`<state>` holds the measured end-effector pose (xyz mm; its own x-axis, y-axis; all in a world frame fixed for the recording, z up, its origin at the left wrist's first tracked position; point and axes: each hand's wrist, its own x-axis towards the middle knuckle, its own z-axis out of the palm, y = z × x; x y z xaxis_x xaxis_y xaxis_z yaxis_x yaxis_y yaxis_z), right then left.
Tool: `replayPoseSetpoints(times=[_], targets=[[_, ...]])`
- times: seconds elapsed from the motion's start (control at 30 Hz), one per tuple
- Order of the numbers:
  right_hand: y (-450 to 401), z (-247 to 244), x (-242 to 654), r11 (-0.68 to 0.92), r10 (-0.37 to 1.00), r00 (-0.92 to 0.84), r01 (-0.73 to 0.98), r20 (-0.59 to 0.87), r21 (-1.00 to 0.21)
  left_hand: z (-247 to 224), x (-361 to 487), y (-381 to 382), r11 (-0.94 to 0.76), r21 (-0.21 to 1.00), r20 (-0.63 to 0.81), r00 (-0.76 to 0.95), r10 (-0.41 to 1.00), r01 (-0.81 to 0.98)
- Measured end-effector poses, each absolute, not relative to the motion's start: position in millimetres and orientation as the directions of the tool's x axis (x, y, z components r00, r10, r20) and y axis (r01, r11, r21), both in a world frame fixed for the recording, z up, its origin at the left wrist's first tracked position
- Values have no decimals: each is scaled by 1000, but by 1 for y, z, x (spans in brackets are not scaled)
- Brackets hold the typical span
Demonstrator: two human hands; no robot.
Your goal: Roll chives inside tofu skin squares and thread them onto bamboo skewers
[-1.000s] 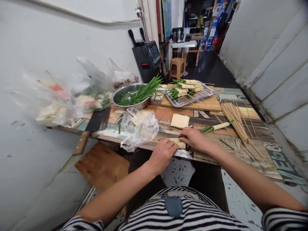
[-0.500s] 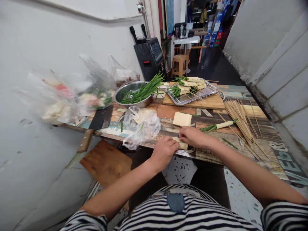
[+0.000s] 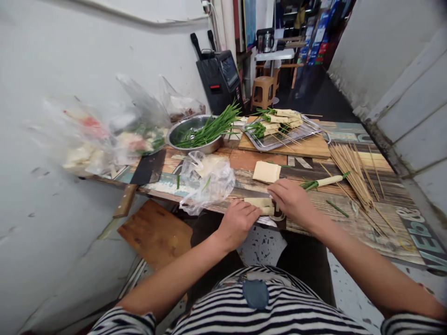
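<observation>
A pale tofu-skin sheet, partly rolled with a bit of green at its edge, lies at the table's near edge. My left hand is closed over the left end of the roll. At the right end is my right hand, fingers bent together; whatever is under its fingertips is hidden. Just beyond sits a stack of square tofu-skin sheets. One finished roll with chives poking out of both ends lies to the right, beside a bundle of bamboo skewers.
A steel bowl holds chives. Skewered rolls fill a metal tray on a wooden board. A clear plastic bag, a cleaver and several filled bags occupy the left side.
My right hand has shifted right along the tofu-skin sheet, uncovering more of it. My left hand stays on the left end. The view has shifted slightly.
</observation>
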<state>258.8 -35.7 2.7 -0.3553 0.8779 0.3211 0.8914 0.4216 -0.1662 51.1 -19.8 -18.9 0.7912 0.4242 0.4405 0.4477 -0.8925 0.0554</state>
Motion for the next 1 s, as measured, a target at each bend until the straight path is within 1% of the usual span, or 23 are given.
replayPoseSetpoints(times=[0.03,0.1,0.13,0.2,0.37,0.47,0.53,0.63,0.83,0.9,1.0], targets=[[-48,-1,260,449,823,-359,886,440,-116,-20,51,-19,-894,66,448,788,423,443],[-73,-12,258,544,675,-439,839,593,2,-21,51,-18,-895,89,460,779,426,437],[-83,-18,257,566,633,-471,823,614,47,-22,51,-18,-894,101,464,774,430,436],[-96,-31,251,558,620,-490,825,613,95,-23,50,-17,-894,127,464,771,437,430],[-92,-44,236,472,679,-434,876,593,101,-25,50,-18,-893,174,467,764,446,415],[-85,-38,233,457,727,-428,885,537,87,-26,50,-20,-869,165,482,730,483,466],[-82,-32,233,472,751,-443,879,489,71,-25,51,-20,-861,148,463,736,494,486],[-79,-24,235,513,763,-483,857,430,53,-23,50,-21,-874,118,436,766,473,472],[-68,-17,236,570,767,-569,816,296,92,-26,46,-20,-891,60,459,781,424,449],[-62,-15,237,579,781,-576,813,241,64,-28,45,-19,-894,48,463,784,415,445],[-54,-11,240,591,798,-579,806,168,-27,-26,47,-15,-892,57,419,800,429,448]])
